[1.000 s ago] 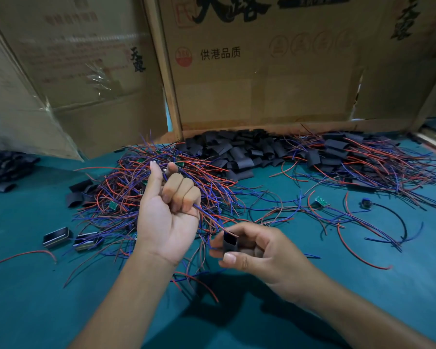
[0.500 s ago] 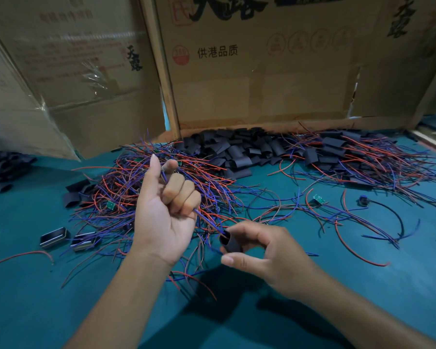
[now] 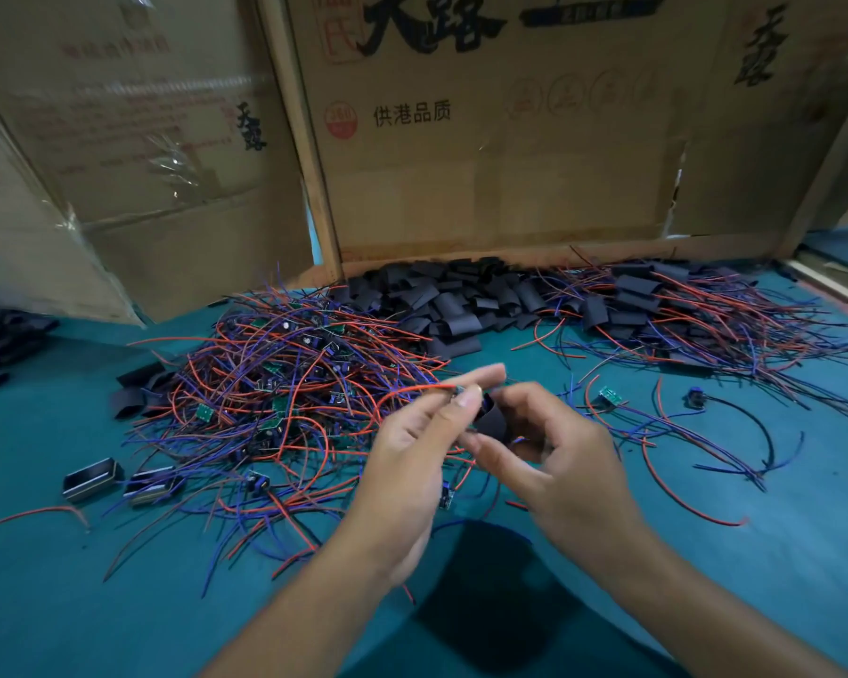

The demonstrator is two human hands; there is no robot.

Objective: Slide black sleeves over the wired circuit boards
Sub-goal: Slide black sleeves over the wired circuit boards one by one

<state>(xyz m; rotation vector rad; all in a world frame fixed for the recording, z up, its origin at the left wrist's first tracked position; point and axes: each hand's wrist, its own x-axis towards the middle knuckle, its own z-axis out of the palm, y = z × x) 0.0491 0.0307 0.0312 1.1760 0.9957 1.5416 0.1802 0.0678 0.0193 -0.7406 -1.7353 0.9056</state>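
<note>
Near bench centre, left hand (image 3: pixel 407 447) lowered, pinching board (image 3: pixel 454 392); right hand (image 3: pixel 554 447) pinching sleeve (image 3: pixel 490 420), now touching board. Sliding on looks imminent.

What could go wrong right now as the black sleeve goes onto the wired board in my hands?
The red wire trailing from the small board pinched in the left hand loops back toward the tangled heap of red and blue wired boards; it might snag and drag neighbours along. The soft black sleeve held by the right hand looks partly flattened, so the board could catch on its mouth.
</note>
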